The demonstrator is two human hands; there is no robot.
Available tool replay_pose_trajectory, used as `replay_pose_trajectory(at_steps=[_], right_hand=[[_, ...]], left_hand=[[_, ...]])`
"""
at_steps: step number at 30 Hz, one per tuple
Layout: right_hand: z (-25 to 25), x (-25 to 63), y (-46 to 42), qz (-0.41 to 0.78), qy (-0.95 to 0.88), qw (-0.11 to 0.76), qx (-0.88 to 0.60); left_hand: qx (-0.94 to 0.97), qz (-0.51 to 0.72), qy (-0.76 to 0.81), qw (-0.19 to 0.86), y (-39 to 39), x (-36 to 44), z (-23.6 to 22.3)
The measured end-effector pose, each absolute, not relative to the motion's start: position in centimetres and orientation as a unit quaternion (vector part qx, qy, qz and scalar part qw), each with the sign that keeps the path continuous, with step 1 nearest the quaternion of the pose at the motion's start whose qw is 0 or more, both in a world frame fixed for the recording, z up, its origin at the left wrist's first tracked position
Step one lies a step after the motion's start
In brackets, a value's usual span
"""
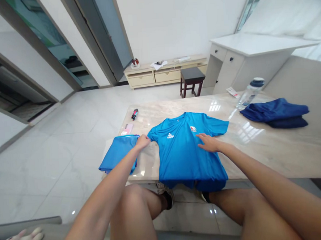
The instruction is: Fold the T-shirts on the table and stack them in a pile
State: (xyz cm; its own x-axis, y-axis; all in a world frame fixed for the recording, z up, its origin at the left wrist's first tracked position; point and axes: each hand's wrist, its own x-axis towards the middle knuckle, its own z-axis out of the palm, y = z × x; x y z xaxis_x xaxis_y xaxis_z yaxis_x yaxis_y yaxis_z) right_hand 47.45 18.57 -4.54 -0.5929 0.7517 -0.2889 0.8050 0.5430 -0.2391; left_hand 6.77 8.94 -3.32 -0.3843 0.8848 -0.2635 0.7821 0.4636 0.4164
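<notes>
A bright blue T-shirt (188, 151) lies spread face up on the marble-look table (260, 153), its collar pointing away from me and its hem hanging over the near edge. My left hand (143, 141) pinches the end of the shirt's left-side sleeve. On the shirt's chest, just below the round badge, my right hand (208, 143) rests flat with its fingers spread. Left of the shirt sits a folded blue garment stack (117, 155), partly covered by my left forearm.
Dark blue cloth (277, 113) and a clear water bottle (250, 92) occupy the table's right side. A small toy-like object (134, 114) and a pink packet (127, 129) lie at the far left. Beyond the table are a stool (192, 74), a low cabinet (165, 76) and a white desk (253, 43).
</notes>
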Motion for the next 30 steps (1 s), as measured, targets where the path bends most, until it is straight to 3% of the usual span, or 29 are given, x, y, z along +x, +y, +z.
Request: replay_pose_trajectory(at_steps=[7,11,14,21,30], right_hand=[[-2.0,50.6,15.7,-0.185,0.814,0.133,0.534],[-2.8,54.0,15.0,-0.27,0.71,0.211,0.616],[-4.0,55.3,14.8,-0.31,0.684,0.199,0.629],[-4.9,53.7,15.2,-0.229,0.799,0.141,0.538],[-3.8,54.3,15.6,-0.213,0.792,0.166,0.548]], left_hand=[[0.546,0.019,0.781,0.303,3.3,12.6,-3.6],[0.567,-0.005,0.764,0.309,1.6,12.5,-3.2],[0.582,-0.011,0.746,0.323,1.4,12.2,-3.5],[0.621,-0.013,0.723,0.303,2.5,12.0,-5.2],[0.591,0.029,0.768,0.244,3.8,9.3,-4.7]])
